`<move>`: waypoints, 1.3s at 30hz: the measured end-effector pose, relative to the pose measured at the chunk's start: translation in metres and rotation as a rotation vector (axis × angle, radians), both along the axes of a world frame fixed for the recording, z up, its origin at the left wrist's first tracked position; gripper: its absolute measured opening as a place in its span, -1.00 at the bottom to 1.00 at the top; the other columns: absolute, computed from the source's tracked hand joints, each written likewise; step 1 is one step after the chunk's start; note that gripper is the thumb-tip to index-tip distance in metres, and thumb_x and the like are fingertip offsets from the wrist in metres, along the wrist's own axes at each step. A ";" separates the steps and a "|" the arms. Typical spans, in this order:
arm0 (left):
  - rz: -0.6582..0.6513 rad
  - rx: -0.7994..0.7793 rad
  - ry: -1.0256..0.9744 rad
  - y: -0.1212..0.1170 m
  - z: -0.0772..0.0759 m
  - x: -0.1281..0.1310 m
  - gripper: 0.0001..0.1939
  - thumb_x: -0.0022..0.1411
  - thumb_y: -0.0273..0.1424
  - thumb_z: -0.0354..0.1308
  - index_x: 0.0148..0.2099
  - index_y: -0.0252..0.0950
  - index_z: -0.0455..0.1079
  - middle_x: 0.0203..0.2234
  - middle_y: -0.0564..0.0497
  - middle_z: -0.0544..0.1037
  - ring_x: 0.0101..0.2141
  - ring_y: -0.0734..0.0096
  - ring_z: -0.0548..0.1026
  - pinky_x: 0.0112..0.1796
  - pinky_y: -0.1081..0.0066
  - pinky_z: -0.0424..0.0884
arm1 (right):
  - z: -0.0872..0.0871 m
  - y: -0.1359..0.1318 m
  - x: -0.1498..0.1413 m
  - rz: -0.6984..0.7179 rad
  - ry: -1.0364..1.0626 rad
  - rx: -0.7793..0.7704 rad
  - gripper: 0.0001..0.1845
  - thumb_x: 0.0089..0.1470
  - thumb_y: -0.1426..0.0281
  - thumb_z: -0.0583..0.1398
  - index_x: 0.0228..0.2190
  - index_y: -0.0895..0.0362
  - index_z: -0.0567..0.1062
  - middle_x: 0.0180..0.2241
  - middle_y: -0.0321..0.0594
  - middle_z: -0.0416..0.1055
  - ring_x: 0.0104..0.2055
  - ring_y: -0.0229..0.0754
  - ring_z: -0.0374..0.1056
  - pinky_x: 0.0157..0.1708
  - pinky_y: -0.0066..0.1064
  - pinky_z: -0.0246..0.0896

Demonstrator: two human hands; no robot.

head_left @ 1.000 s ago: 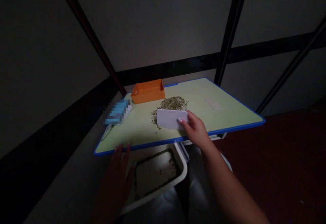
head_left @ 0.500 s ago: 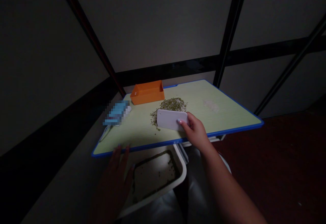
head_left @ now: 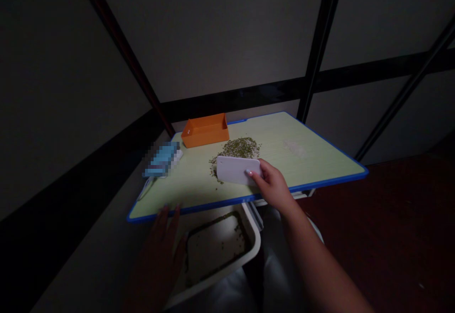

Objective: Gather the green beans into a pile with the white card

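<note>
My right hand grips a white flat scraper by its right end, thumb on the near face. The scraper stands on edge on the table, at the near side of a spread of small green beans or grains; it hides part of them. My left hand, in shadow, has its fingers spread, with the fingertips at the table's front edge. Beside that hand, below the tabletop, a pale drawer-like tray has bits of the same green grains along its inner edges.
The light green table has a blue rim. An orange open box stands at the back left. A blurred-out blue item with a cable lies at the left. A pale whitish patch lies right of the grains. Wall panels rise behind.
The scraper and my right hand have shifted very slightly left and toward me. My left hand stays at the table's edge.
</note>
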State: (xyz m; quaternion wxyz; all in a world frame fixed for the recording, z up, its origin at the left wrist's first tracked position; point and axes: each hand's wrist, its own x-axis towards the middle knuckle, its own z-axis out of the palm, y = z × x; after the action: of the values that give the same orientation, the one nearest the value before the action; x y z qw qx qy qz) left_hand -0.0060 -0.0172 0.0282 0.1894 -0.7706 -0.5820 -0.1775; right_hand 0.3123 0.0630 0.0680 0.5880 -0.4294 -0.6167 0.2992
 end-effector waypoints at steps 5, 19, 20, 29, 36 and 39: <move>-0.005 0.017 0.027 0.000 -0.001 0.000 -0.36 0.34 -0.26 -0.14 0.42 -0.16 -0.12 0.38 -0.20 0.11 0.33 0.09 0.16 0.17 0.07 0.35 | -0.001 0.001 0.001 0.030 0.054 0.005 -0.87 0.15 0.30 0.17 -0.32 0.11 0.44 -0.39 -0.27 0.44 -0.31 -0.16 0.35 -0.32 -0.41 0.21; 0.009 0.002 0.020 0.000 -0.002 0.001 -0.36 0.34 -0.23 -0.13 0.42 -0.18 -0.10 0.37 -0.22 0.13 0.33 0.09 0.16 0.16 0.06 0.36 | -0.001 0.001 -0.001 -0.023 0.000 0.003 -0.87 0.16 0.30 0.16 -0.32 0.10 0.44 -0.39 -0.27 0.45 -0.33 -0.16 0.36 -0.34 -0.41 0.19; 0.005 0.006 0.019 0.000 -0.002 0.000 -0.36 0.34 -0.23 -0.12 0.41 -0.19 -0.08 0.37 -0.23 0.13 0.33 0.09 0.16 0.17 0.06 0.35 | -0.002 0.001 -0.001 -0.016 -0.003 0.003 -0.87 0.16 0.30 0.16 -0.32 0.10 0.44 -0.39 -0.27 0.46 -0.32 -0.16 0.36 -0.33 -0.40 0.19; 0.012 -0.011 -0.002 0.001 -0.002 0.000 -0.36 0.32 -0.24 -0.11 0.41 -0.16 -0.08 0.38 -0.16 0.10 0.34 0.12 0.13 0.19 0.06 0.32 | -0.003 0.002 0.000 0.018 -0.021 -0.019 -0.88 0.16 0.30 0.17 -0.34 0.09 0.43 -0.39 -0.27 0.44 -0.32 -0.15 0.35 -0.33 -0.39 0.17; 0.023 -0.010 0.002 0.000 -0.002 0.001 -0.37 0.33 -0.24 -0.13 0.40 -0.17 -0.04 0.38 -0.16 0.12 0.34 0.14 0.14 0.19 0.09 0.32 | 0.000 -0.001 -0.002 0.043 -0.015 -0.001 -0.86 0.16 0.30 0.16 -0.39 0.10 0.41 -0.43 -0.29 0.42 -0.37 -0.19 0.32 -0.38 -0.42 0.14; 0.037 -0.026 -0.001 -0.001 -0.001 0.002 -0.38 0.33 -0.27 -0.13 0.40 -0.15 -0.05 0.38 -0.15 0.12 0.33 0.16 0.15 0.18 0.11 0.34 | 0.002 -0.004 -0.003 0.038 -0.035 -0.001 -0.85 0.18 0.29 0.16 -0.38 0.10 0.42 -0.43 -0.29 0.43 -0.37 -0.20 0.32 -0.40 -0.43 0.12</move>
State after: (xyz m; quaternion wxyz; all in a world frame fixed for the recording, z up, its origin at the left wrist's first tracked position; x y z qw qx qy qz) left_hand -0.0045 -0.0178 0.0273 0.1824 -0.7619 -0.5986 -0.1669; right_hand 0.3095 0.0591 0.0704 0.5709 -0.4231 -0.6349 0.3032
